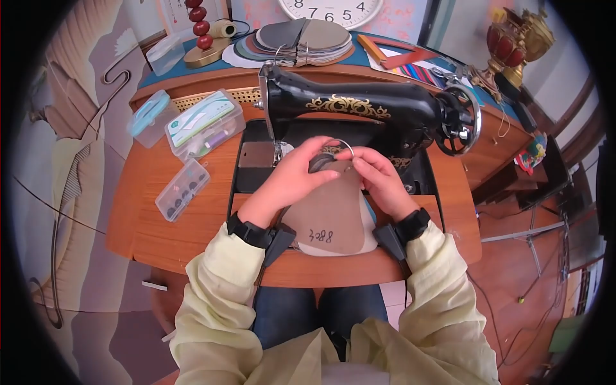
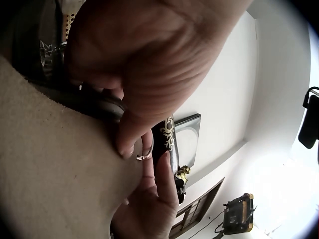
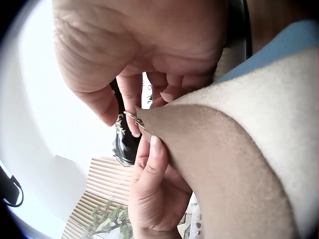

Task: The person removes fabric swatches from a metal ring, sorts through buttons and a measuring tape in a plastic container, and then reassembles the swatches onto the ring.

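Note:
In the head view, a stack of brown, grey and white swatches, marked 3088, hangs over the table's front edge area. My left hand grips its narrow top, thumb flat on the upper brown swatch. A metal binder ring arches above that top end. The fingertips of my right hand hold the ring at its right side. The ring's small hinged part shows beside my left thumb in the left wrist view. Close by the swatch corner, the ring also appears in the right wrist view.
A black sewing machine stands just behind the hands. Left of it are a clear box with a green label and a small case of dark round pieces. Another ringed swatch stack lies on the back ledge near a clock.

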A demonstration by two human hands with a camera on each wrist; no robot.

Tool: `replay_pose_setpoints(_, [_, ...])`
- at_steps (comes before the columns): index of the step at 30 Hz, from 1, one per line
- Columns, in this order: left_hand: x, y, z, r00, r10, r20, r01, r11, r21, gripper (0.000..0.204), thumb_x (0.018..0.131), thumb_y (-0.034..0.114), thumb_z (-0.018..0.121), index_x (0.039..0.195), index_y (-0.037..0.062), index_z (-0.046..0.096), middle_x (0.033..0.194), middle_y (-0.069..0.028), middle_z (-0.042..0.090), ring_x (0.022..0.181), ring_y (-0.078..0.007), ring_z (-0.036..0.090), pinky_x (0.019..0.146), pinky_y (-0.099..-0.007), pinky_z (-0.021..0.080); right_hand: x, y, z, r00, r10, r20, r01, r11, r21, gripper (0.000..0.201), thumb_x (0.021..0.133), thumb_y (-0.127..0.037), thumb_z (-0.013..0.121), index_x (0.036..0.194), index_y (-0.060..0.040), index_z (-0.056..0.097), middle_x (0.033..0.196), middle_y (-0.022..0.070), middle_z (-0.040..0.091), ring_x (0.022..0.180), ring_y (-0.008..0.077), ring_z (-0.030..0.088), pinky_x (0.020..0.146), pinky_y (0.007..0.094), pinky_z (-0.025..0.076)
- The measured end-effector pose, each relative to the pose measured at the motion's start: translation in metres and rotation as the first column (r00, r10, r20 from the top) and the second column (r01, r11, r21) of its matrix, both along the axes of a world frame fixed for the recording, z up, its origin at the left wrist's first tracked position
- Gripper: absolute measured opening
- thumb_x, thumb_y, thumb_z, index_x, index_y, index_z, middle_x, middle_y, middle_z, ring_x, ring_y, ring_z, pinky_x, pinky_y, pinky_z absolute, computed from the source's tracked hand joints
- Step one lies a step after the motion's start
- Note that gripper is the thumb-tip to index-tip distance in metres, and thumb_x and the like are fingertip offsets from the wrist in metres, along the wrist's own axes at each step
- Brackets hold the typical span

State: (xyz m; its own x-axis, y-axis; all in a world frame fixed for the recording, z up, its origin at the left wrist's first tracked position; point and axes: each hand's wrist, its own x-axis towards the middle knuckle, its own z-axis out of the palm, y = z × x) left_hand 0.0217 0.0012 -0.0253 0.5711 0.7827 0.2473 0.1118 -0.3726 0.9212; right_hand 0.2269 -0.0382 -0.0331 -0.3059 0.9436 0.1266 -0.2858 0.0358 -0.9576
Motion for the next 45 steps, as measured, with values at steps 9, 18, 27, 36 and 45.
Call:
replay_pose_setpoints(9, [0.006,-0.004,0.001,0.995,0.029,0.095,-0.018,0.993,-0.118,0.047,0.087,0.007,0.067,0.132,0.0023,0.052,0.122,-0.0068,0.061,0.113,-0.0138,0.056,0.096,-0.029,0.045,-0.001,0.0,-0.007,0.993,0.047,-0.108,-0.04,0.997,0.063,0.019,0.096,-0.017,0.057,0.105,-0.0044,0.068,0.113,0.0014,0.058,0.105,0.0114,0.055,0.092,0.0266,0.042])
replay_pose_setpoints(18, [0.007,-0.005,-0.003,0.982,0.115,0.151,-0.084,0.977,-0.199,0.023,0.09,0.012,0.065,0.109,-0.0013,0.068,0.1,-0.0045,0.07,0.092,-0.0102,0.063,0.08,-0.0244,0.05,0.006,0.005,-0.015,0.98,0.031,-0.196,-0.033,0.999,-0.003,0.02,0.099,-0.023,0.054,0.088,-0.0084,0.062,0.097,-0.0024,0.061,0.069,0.0011,0.042,0.059,0.0161,0.032])
replay_pose_setpoints(27, [0.007,-0.01,0.002,0.969,0.246,-0.023,-0.238,0.955,0.177,0.017,0.089,0.01,0.066,0.103,0.0044,0.072,0.086,-0.0073,0.07,0.08,-0.0142,0.064,0.072,-0.0267,0.05,0.002,0.001,-0.011,0.991,0.031,-0.13,-0.032,0.999,-0.006,0.021,0.1,-0.024,0.051,0.09,-0.0085,0.06,0.079,-0.0052,0.054,0.06,0.0019,0.031,0.054,0.0183,0.024])
replay_pose_setpoints(36, [0.011,-0.009,-0.007,0.961,0.277,-0.021,-0.259,0.922,0.288,0.015,0.086,0.013,0.067,0.097,0.0041,0.072,0.086,-0.0124,0.069,0.077,-0.0245,0.066,0.069,-0.0326,0.051,-0.003,-0.006,0.002,0.999,0.031,0.045,-0.03,0.999,-0.02,0.018,0.098,-0.022,0.053,0.087,-0.009,0.06,0.067,-0.0075,0.046,0.058,0.0008,0.033,0.052,0.0178,0.023])
replay_pose_setpoints(45, [0.012,-0.01,-0.003,0.962,0.274,-0.007,-0.265,0.939,0.219,0.018,0.085,0.012,0.068,0.101,0.0046,0.072,0.089,-0.0105,0.07,0.08,-0.0207,0.065,0.072,-0.0299,0.05,-0.001,-0.003,-0.003,0.994,-0.11,0.026,0.109,0.993,0.037,0.019,0.099,-0.024,0.052,0.087,-0.0104,0.057,0.066,-0.0093,0.039,0.06,0.0006,0.032,0.053,0.0172,0.023])
